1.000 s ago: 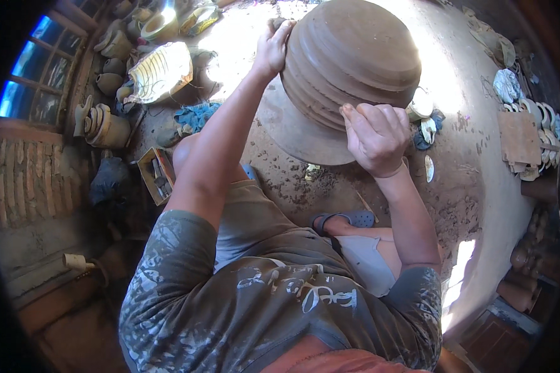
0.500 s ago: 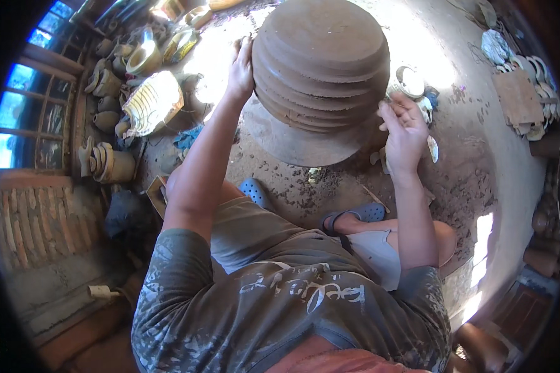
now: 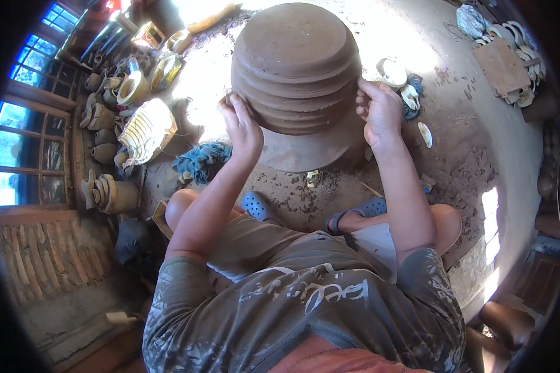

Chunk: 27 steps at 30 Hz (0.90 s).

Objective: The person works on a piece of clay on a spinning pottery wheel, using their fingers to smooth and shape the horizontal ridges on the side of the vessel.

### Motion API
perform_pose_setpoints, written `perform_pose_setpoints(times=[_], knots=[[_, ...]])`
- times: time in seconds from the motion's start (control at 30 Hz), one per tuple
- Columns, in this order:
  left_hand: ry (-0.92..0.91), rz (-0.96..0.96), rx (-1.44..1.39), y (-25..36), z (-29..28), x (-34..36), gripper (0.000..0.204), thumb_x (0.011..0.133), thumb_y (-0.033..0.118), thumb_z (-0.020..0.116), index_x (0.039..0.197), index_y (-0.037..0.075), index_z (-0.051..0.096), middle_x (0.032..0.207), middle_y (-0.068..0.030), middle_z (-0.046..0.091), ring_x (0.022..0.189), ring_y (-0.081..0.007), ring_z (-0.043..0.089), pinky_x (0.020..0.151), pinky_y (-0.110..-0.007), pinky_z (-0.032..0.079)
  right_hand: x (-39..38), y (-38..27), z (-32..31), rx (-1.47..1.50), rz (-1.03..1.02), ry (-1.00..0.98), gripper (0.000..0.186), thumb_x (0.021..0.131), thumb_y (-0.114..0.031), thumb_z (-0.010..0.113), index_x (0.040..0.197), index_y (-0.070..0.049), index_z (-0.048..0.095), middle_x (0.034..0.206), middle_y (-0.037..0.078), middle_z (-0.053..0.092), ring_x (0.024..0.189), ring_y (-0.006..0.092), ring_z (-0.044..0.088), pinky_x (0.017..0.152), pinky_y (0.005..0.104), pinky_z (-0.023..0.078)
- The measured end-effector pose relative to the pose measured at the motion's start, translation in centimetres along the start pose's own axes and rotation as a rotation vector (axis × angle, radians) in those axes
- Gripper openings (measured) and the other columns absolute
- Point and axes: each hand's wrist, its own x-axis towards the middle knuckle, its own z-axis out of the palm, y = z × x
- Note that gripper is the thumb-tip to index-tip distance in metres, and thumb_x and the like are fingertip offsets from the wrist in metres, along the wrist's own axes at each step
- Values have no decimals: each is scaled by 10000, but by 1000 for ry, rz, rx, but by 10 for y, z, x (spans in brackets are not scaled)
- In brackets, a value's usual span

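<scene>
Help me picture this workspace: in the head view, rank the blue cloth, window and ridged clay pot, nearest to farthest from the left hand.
From the left hand:
1. Ridged clay pot, just right.
2. Blue cloth, lower left.
3. Window, far left.

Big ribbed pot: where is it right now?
In the head view, the pot is at top centre, on the round disc, between the left hand and right hand.
</scene>
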Motion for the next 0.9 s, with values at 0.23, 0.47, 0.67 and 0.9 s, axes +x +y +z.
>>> perform_pose_setpoints(times=[0.23, 0.47, 0.67, 0.9], knots=[[-153, 3, -105, 4, -12, -47, 602, 1154, 360, 364, 1486, -142, 351, 1455, -313, 470, 1341, -361, 498, 1126, -453, 385, -8, 4, 6, -19, 5, 31, 115, 951, -153, 752, 924, -87, 663, 809, -15, 620, 694, 87, 576, 559, 239, 423], [-282, -13, -136, 31, -16, -81, 629, 1154, 319, 364, 1574, -134, 242, 1590, -301, 349, 1492, -376, 355, 1238, -463, 265, -25, 14, 18, 63, -22, 107, 139, 944, -129, 760, 903, -22, 682, 755, 20, 633, 651, 92, 581, 533, 240, 453], [-315, 26, -121, 33, -17, -91, 612, 1157, 290, 352, 1578, -138, 233, 1616, -295, 313, 1518, -371, 319, 1260, -457, 224, -52, 29, 39, 66, -56, 118, 161, 989, -148, 749, 928, -56, 632, 767, 7, 617, 608, 76, 545, 499, 219, 436], [-310, -36, -159, 22, -30, -77, 542, 1164, 324, 354, 1545, -61, 350, 1542, -225, 447, 1447, -311, 429, 1197, -432, 333, -113, 82, 73, -226, -393, -152, 186, 905, -133, 801, 805, -22, 691, 665, 10, 645, 645, 105, 603, 616, 294, 503]])
